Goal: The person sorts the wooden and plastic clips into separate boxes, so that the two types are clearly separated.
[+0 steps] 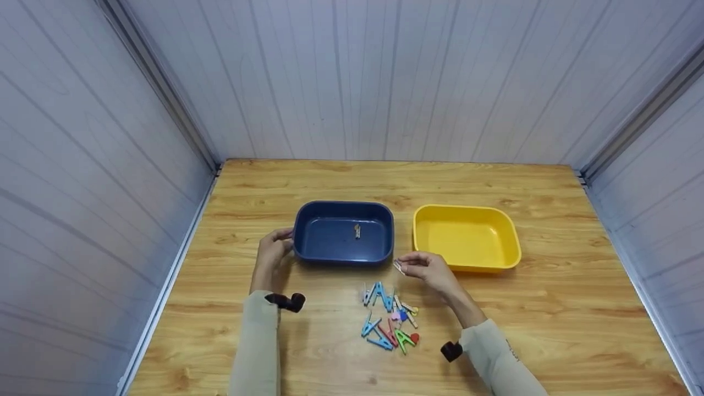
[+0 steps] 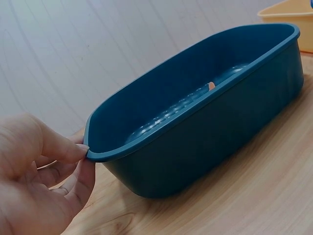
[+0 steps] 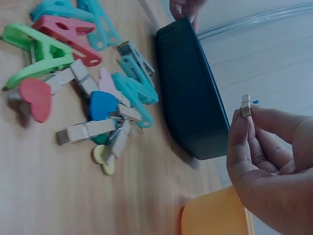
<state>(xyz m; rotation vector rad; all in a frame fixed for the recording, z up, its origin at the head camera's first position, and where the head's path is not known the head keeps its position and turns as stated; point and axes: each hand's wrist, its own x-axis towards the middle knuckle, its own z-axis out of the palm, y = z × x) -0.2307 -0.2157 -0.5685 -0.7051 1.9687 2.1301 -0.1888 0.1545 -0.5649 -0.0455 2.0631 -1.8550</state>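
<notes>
My left hand (image 1: 272, 250) pinches the left rim of a dark blue basin (image 2: 195, 142) between thumb and fingers. Inside that basin lies one small wooden clothespin (image 1: 357, 232), its orange tip showing in the left wrist view. Between the thumb and fingertips of my right hand (image 1: 432, 269) is another small wooden clothespin (image 3: 246, 105), with a bit of blue at its side. This hand hovers by the basin's front right corner, close to the yellow basin (image 1: 467, 264). In front of both basins lies a pile of clothespins (image 3: 88, 129), some wooden with colored hearts, others plastic.
The plastic pins include a green clothespin (image 3: 41, 56), a red clothespin (image 3: 68, 36) and several blue ones. White panel walls (image 1: 363, 82) enclose the wooden table (image 1: 566, 286) at the back and both sides.
</notes>
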